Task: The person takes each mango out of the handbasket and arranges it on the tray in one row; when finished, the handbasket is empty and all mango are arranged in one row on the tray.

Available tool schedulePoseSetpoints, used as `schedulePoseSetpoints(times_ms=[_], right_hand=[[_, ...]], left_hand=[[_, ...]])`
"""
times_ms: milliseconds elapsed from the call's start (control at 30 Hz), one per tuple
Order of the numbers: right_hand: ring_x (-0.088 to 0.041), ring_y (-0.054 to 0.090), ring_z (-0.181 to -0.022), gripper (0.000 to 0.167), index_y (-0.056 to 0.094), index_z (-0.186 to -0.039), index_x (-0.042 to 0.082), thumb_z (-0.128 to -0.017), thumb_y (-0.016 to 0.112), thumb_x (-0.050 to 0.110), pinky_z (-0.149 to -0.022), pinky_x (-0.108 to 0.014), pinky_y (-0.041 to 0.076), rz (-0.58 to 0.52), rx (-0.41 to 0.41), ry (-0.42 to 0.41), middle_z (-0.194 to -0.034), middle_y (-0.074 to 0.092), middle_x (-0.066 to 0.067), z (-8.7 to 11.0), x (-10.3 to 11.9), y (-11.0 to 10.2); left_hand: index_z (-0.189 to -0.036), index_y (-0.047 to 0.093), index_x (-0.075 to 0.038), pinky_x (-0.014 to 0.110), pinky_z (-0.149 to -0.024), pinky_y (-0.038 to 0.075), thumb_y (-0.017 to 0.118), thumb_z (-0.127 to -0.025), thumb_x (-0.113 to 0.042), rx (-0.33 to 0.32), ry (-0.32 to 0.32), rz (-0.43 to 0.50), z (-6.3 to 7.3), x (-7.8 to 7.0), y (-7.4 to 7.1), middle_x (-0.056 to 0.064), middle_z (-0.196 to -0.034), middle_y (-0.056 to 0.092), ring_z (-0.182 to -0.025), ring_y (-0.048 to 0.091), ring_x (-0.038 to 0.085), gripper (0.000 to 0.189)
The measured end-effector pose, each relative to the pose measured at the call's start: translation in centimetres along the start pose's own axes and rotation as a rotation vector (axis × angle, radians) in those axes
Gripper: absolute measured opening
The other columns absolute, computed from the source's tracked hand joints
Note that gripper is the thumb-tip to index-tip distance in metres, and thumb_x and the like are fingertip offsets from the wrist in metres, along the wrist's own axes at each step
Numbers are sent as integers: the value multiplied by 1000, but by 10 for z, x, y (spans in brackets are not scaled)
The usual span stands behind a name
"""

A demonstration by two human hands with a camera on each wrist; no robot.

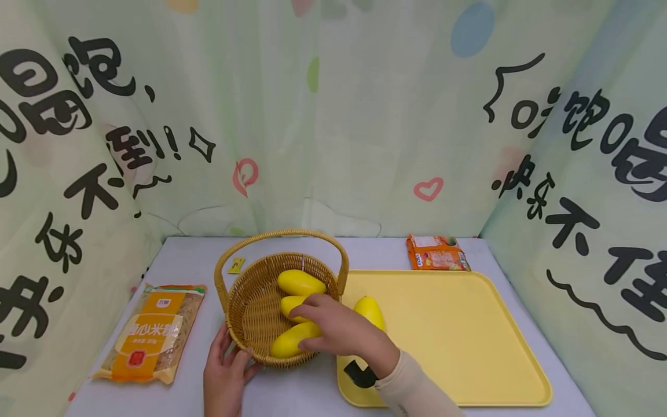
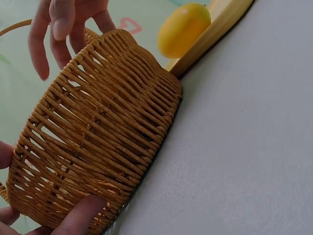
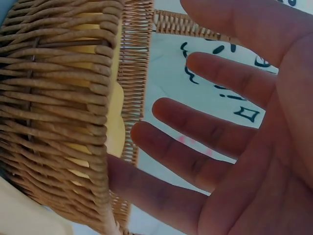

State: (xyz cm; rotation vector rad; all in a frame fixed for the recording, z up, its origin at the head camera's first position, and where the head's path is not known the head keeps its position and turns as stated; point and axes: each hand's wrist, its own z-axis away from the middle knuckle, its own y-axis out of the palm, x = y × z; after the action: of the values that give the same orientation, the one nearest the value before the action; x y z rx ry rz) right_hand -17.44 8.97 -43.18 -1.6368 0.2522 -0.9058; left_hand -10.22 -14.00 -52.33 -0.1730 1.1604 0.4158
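A round wicker basket (image 1: 255, 318) with a tall arched handle stands on the table. Three yellow mangoes lie along its right side: a far one (image 1: 301, 282), a middle one (image 1: 289, 306) and a near one (image 1: 293, 341). My left hand (image 1: 225, 370) grips the basket's near left side, its thumb (image 2: 83, 215) against the woven outer wall. Over the basket's right rim reaches my right hand (image 1: 341, 330), partly covering the mangoes. Its fingers are spread and the palm (image 3: 264, 171) holds nothing in the right wrist view. Another mango (image 1: 369, 313) lies on the yellow tray (image 1: 443, 341).
Left of the basket lies an orange-labelled food bag (image 1: 148, 336). An orange snack packet (image 1: 438, 253) sits behind the tray, and a small yellow packet (image 1: 236, 265) behind the basket. Printed curtains (image 1: 359, 133) enclose the table's back and sides.
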Motion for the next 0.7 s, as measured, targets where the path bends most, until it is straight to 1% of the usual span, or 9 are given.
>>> schedulePoseSetpoints(times_ms=[167,333,467,567,700], right_hand=[[-15,61,-117,43,72,-133,19,-93,82,32,-101,-24,55,78,67,-15,-133,68,1,-11,3,8],[-13,63,-112,39,73,-131,22,-95,80,33,-96,-21,54,130,113,-33,-130,71,4,-17,6,16],[-12,63,-111,35,73,-132,23,-99,75,31,-96,-22,54,118,152,-27,-130,72,4,-20,6,19],[-13,64,-116,35,72,-135,23,-101,72,31,-100,-23,54,106,180,-27,-133,71,4,-23,7,20],[-12,64,-123,40,70,-140,22,-101,73,30,-104,-22,53,108,206,-44,-135,71,4,-26,7,21]], left_hand=[[-173,6,-25,50,-95,64,56,-101,-7,-5,-5,-3,1,-1,0,15,-177,16,-154,37,42,88],[-173,7,-26,49,-95,64,56,-102,-7,8,0,8,2,-2,-1,14,-177,15,-155,35,42,88],[-173,7,-27,48,-95,64,56,-103,-7,15,-1,18,1,-2,-1,13,-178,15,-155,35,41,88],[-173,7,-28,48,-95,64,56,-103,-8,13,-4,20,1,-1,-1,12,-178,15,-155,36,40,87],[-173,7,-28,48,-96,63,56,-104,-9,14,2,22,1,-1,-1,12,-178,15,-155,36,40,86]])
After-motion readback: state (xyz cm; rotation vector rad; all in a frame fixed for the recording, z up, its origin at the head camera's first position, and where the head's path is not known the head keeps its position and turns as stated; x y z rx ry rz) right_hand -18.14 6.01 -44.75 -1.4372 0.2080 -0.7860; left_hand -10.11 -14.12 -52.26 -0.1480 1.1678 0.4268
